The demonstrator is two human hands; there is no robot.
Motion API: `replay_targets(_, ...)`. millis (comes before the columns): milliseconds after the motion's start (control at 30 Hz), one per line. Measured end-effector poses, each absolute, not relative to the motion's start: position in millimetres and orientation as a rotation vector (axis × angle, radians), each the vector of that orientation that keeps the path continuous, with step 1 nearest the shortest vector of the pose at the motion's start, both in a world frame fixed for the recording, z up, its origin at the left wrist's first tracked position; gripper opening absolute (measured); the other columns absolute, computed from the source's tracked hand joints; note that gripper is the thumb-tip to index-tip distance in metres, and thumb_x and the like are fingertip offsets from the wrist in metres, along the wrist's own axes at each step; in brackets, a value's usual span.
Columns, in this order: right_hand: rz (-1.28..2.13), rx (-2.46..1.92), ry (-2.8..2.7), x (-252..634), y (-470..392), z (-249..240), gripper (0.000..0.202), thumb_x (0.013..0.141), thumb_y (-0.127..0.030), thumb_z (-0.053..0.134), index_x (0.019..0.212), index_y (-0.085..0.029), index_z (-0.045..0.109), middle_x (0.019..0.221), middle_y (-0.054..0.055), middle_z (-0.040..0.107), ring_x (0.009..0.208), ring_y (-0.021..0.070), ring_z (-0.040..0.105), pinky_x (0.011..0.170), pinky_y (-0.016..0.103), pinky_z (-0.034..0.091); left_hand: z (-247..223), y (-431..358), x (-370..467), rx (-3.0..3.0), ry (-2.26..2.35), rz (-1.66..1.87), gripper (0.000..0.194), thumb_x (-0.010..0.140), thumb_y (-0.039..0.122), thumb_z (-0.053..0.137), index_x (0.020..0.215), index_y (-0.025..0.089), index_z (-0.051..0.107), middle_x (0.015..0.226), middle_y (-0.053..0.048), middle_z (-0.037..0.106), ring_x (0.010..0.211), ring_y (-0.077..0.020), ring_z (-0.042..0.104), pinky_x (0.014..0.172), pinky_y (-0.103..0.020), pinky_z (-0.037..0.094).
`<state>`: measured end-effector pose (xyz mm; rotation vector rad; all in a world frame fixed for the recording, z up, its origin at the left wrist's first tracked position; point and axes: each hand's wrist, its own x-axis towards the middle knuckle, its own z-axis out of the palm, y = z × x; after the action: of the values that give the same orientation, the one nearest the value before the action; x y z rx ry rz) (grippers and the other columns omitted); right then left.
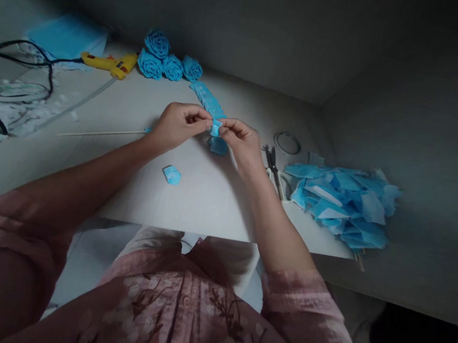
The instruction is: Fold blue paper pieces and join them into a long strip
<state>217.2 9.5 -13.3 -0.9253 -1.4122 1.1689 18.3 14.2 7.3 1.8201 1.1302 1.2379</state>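
Observation:
Between the fingertips of my left hand (182, 122) and my right hand (240, 140) is a small blue paper piece (215, 129), pinched from both sides. Both hands are closed and nearly touch each other. Behind them a row of blue petals (206, 97) runs back along the table, and another blue piece (218, 146) lies just under my fingers. A single blue petal (172, 175) rests nearer the table's front edge. Left of my left hand lies a thin wooden stick (102, 133) with a bit of blue by its end.
Several rolled blue paper roses (157, 43) stand at the back. A yellow glue gun (111, 63) with a black cord lies left, near a blue paper stack (68, 36) and white scraps (16, 114). Scissors (274, 173), a wire coil (287, 143) and a blue paper heap (343, 204) are right.

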Motion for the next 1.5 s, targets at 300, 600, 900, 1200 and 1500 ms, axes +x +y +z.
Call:
replay_targets(300, 1.178, -0.897, -1.392, 216, 5, -6, 0.014, 0.08, -0.036, 0.079, 0.084, -0.023, 0.082, 0.088, 0.001, 0.078, 0.084, 0.0157, 0.067, 0.081, 0.03, 0.056, 9, 18, 18, 1.695, 1.121, 1.29, 0.008, 0.089, 0.018, 0.074, 0.081, 0.019, 0.071, 0.078, 0.0, 0.07, 0.077, -0.0143, 0.062, 0.074, -0.026, 0.05)
replay_targets(600, 1.23, -0.898, -1.343, 217, 11, -16, 0.025, 0.081, -0.045, 0.084, 0.095, -0.024, 0.081, 0.095, 0.002, 0.079, 0.09, 0.0172, 0.069, 0.089, 0.033, 0.058, 7, 20, 14, 1.402, 0.922, 1.076, 0.019, 0.093, 0.038, 0.075, 0.087, 0.021, 0.073, 0.085, -0.005, 0.073, 0.075, -0.0164, 0.068, 0.07, -0.029, 0.054)
replay_targets(900, 1.128, -1.011, -1.443, 222, 1, 7, 0.018, 0.093, -0.039, 0.075, 0.092, -0.023, 0.081, 0.098, 0.004, 0.08, 0.096, 0.0188, 0.072, 0.096, 0.034, 0.058, 13, 20, 10, 1.597, 1.04, 1.075, 0.018, 0.083, 0.034, 0.076, 0.075, 0.02, 0.068, 0.072, -0.003, 0.066, 0.07, -0.0164, 0.065, 0.068, -0.03, 0.055)
replay_targets(1200, 1.037, -1.036, -1.705, 223, 0, 5, 0.014, 0.086, -0.034, 0.078, 0.084, -0.02, 0.076, 0.077, -0.001, 0.068, 0.078, 0.0155, 0.058, 0.081, 0.031, 0.05, 13, 16, 13, 1.798, 1.049, 1.033, 0.01, 0.079, 0.029, 0.072, 0.077, 0.019, 0.071, 0.074, -0.001, 0.069, 0.072, -0.0149, 0.062, 0.069, -0.027, 0.049)
replay_targets(1500, 1.043, -1.009, -1.495, 216, 7, -6, 0.021, 0.086, -0.042, 0.072, 0.083, -0.024, 0.063, 0.081, -0.001, 0.061, 0.081, 0.0154, 0.058, 0.079, 0.03, 0.05, 12, 17, 17, 1.553, 0.964, 1.015, 0.025, 0.091, 0.042, 0.074, 0.08, 0.021, 0.067, 0.075, -0.004, 0.068, 0.069, -0.0153, 0.062, 0.069, -0.029, 0.051)
